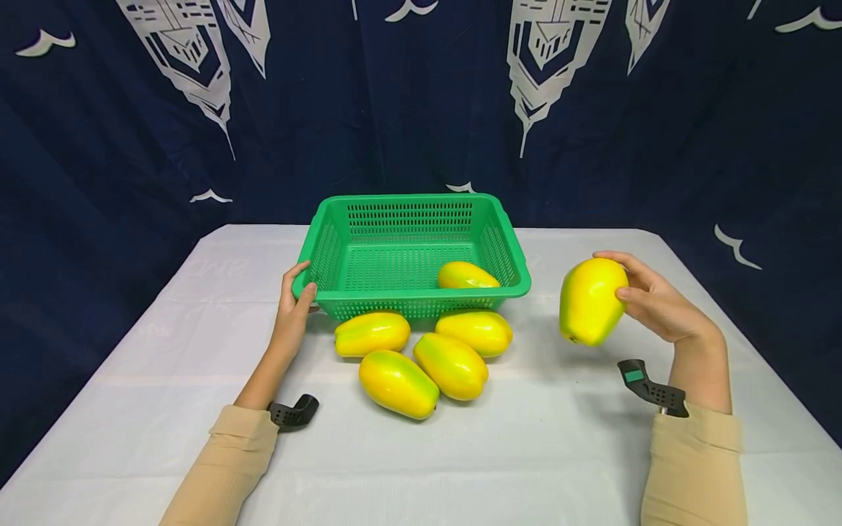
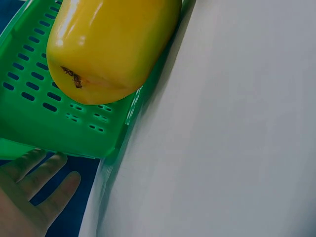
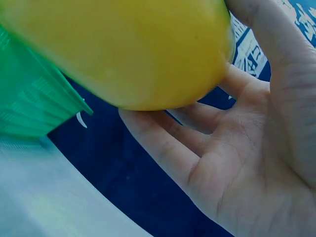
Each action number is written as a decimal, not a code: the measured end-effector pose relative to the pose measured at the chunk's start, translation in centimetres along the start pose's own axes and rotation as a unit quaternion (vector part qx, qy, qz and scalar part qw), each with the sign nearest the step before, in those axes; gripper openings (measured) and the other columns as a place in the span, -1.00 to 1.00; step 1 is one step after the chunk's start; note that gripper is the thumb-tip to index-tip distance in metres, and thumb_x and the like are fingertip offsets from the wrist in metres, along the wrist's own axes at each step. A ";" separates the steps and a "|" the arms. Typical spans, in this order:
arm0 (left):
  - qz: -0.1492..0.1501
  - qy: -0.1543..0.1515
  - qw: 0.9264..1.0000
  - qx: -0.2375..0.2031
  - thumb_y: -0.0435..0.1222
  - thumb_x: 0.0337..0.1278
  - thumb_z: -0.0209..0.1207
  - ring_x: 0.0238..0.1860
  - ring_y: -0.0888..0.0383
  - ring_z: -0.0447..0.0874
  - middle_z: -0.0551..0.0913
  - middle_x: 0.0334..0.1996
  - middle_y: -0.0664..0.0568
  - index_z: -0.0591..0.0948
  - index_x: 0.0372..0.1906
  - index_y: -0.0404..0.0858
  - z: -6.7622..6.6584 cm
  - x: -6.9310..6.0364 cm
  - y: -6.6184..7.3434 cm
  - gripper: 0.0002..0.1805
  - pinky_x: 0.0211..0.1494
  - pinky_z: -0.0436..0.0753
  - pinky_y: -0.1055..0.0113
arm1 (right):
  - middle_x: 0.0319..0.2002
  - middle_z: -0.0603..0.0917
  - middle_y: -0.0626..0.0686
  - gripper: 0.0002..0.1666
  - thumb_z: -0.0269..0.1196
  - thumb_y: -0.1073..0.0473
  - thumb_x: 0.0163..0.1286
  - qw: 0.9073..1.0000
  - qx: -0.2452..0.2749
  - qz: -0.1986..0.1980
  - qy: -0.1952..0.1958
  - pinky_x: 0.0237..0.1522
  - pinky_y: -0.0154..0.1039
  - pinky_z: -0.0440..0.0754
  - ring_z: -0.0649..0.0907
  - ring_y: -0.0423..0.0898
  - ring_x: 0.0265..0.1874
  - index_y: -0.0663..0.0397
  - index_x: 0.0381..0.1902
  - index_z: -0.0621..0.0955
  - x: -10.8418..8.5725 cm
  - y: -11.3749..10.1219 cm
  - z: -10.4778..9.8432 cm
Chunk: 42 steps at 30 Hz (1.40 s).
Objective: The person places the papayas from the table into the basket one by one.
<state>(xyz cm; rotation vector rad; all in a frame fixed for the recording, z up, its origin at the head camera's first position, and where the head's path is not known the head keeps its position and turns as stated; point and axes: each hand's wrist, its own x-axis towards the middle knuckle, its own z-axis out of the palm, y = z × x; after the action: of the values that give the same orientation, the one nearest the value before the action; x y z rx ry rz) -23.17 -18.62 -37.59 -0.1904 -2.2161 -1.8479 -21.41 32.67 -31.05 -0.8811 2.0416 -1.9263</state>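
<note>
At the right, my right hand [image 1: 661, 303] holds a yellow-green papaya [image 1: 590, 303] above the table, thumb on the near side and fingers behind it. The right wrist view shows the fingers [image 3: 165, 143] against the fruit's underside. My left hand [image 1: 289, 314] grips the left rim of a green plastic basket [image 1: 414, 295]; in the left wrist view its fingers [image 2: 44, 175] lie along the outer side. Inside the basket, at front right, lies one papaya [image 1: 465, 275]. Several more papayas [image 1: 397, 383] lie on the table just in front of it.
A white cloth covers the table [image 1: 526, 453]. Behind it hangs a dark blue curtain [image 1: 375, 109] with white drawings. A black wrist strap with a camera mount [image 1: 292, 413] sits on the left wrist, and another [image 1: 651, 391] on the right.
</note>
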 end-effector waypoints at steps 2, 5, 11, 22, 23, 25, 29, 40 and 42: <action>-0.002 0.001 1.000 0.001 -0.10 0.32 -0.16 -0.11 0.14 0.33 0.19 0.22 -0.16 0.06 0.35 -0.05 0.0 0.0 0.0 -0.46 -0.03 0.38 0.19 | 0.09 0.43 -0.10 -0.40 -0.22 0.49 0.34 1.000 0.003 -0.010 0.006 -0.05 -0.40 0.51 0.51 -0.23 -0.03 -0.01 0.30 0.20 0.2 -0.2 0.3; -0.004 0.002 1.000 0.003 -0.09 0.32 -0.16 -0.10 0.11 0.31 0.20 0.19 -0.18 0.06 0.35 -0.05 0.0 0.1 -0.2 -0.46 -0.04 0.39 0.19 | 0.08 0.41 -0.09 -0.40 -0.20 0.49 0.34 0.999 0.005 -0.019 0.026 -0.04 -0.44 0.50 0.50 -0.24 -0.04 -0.01 0.30 0.20 0.5 -0.5 0.7; -0.004 0.003 1.000 0.006 -0.08 0.32 -0.16 -0.14 0.15 0.34 0.22 0.18 -0.18 0.06 0.35 -0.04 -0.1 0.1 -0.4 -0.45 -0.05 0.39 0.21 | 0.04 0.37 -0.07 -0.43 -0.14 0.46 0.35 0.996 0.018 -0.025 0.089 -0.06 -0.50 0.50 0.50 -0.26 -0.08 -0.03 0.28 0.23 1.5 -0.8 1.7; -0.003 0.001 1.000 0.004 -0.10 0.33 -0.16 -0.18 0.23 0.35 0.22 0.18 -0.18 0.05 0.36 -0.03 -0.1 0.0 -0.3 -0.46 -0.03 0.39 0.19 | 0.02 0.36 -0.07 -0.47 0.07 0.29 0.33 0.969 0.044 -0.009 0.242 -0.14 -0.53 0.55 0.49 -0.24 -0.10 -0.09 0.23 0.28 3.9 -1.4 4.2; -0.003 0.001 1.000 0.003 -0.11 0.33 -0.17 -0.17 0.23 0.35 0.22 0.19 -0.18 0.05 0.36 -0.03 -0.1 0.0 -0.3 -0.46 -0.03 0.39 0.18 | 0.02 0.36 -0.07 -0.46 0.08 0.28 0.32 0.967 0.042 -0.004 0.250 -0.14 -0.54 0.54 0.49 -0.24 -0.10 -0.08 0.24 0.27 4.2 -1.4 4.4; -0.001 -0.001 1.000 0.002 -0.12 0.34 -0.17 -0.14 0.22 0.32 0.20 0.19 -0.19 0.04 0.36 -0.05 -0.1 -0.1 -0.2 -0.46 -0.02 0.38 0.18 | 0.01 0.36 -0.09 -0.43 0.11 0.26 0.31 0.963 0.044 0.003 0.265 -0.15 -0.55 0.54 0.48 -0.24 -0.09 -0.07 0.26 0.26 4.6 -1.4 4.9; -0.001 -0.001 1.000 0.001 -0.13 0.33 -0.18 -0.14 0.21 0.31 0.20 0.17 -0.19 0.05 0.36 -0.05 -0.1 -0.1 -0.1 -0.47 -0.03 0.39 0.20 | 0.01 0.35 -0.13 -0.39 0.15 0.22 0.28 0.957 0.053 0.009 0.287 -0.15 -0.58 0.52 0.44 -0.24 -0.05 -0.08 0.27 0.25 5.3 -1.5 5.8; 0.001 0.005 1.000 0.004 -0.11 0.32 -0.16 -0.15 0.19 0.31 0.25 0.03 -0.11 0.07 0.35 -0.04 0.0 0.2 -0.3 -0.46 -0.04 0.40 0.19 | 0.00 0.37 -0.11 -0.34 0.21 0.12 0.24 0.905 0.120 0.011 0.409 -0.11 -0.55 0.50 0.42 -0.20 -0.01 -0.13 0.27 0.24 7.5 -1.1 9.0; 0.001 0.005 1.000 0.006 -0.11 0.32 -0.17 -0.17 0.21 0.31 0.26 -0.03 -0.05 0.06 0.35 -0.06 0.0 0.1 -0.3 -0.46 -0.03 0.40 0.17 | -0.02 0.38 -0.08 -0.37 0.21 0.14 0.24 0.895 0.123 0.001 0.430 -0.10 -0.54 0.49 0.44 -0.19 -0.04 -0.14 0.24 0.26 7.9 -0.8 9.5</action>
<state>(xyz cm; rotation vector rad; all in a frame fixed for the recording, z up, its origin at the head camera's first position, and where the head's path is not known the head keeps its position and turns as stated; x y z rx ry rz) -23.39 -18.70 -37.85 -0.1816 -2.2181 -1.8303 -22.51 20.44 -29.57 0.0934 2.0532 -2.8129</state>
